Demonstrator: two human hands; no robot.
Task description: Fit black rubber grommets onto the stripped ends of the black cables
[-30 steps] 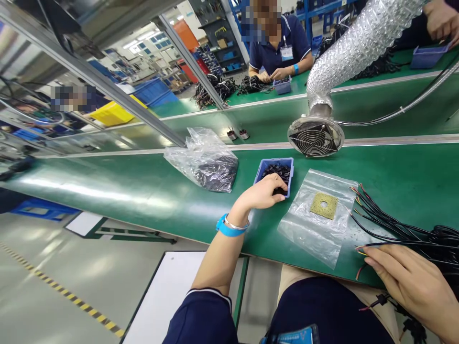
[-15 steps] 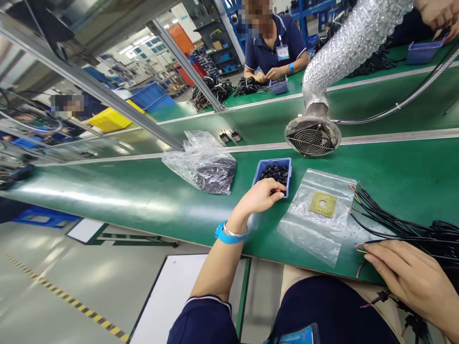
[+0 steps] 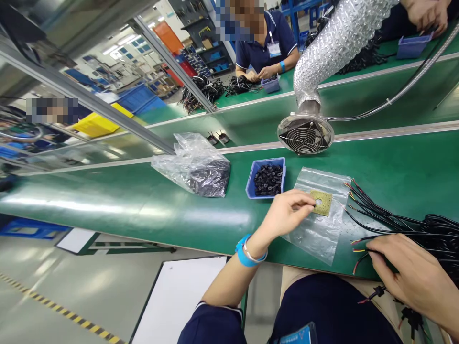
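My left hand (image 3: 290, 212) is closed in a pinch at the left edge of a yellow sponge (image 3: 325, 204) with a round hole. A small black part (image 3: 314, 206) shows faintly at its fingertips, mostly hidden. The sponge lies on a clear plastic bag (image 3: 315, 243). Behind that hand stands a blue bin (image 3: 251, 186) of small black parts (image 3: 267, 179). At the right, my right hand (image 3: 405, 263) is closed around a black cable (image 3: 363, 251), whose red and yellow wire ends point left. More black cables (image 3: 387, 210) with bared ends lie beyond it.
A clear bag of dark parts (image 3: 208, 177) rests left of the bin. A round fan vent (image 3: 304, 134) on a silver duct (image 3: 340, 43) hangs over the back of the green bench (image 3: 125, 200). Co-workers (image 3: 267, 43) sit across. Black-fitted cable ends (image 3: 378, 291) hang near my lap.
My left hand has come out of the blue bin and moved right to the sponge, fingers pinched. My right hand still holds the cable in about the same place. The view has shifted slightly.
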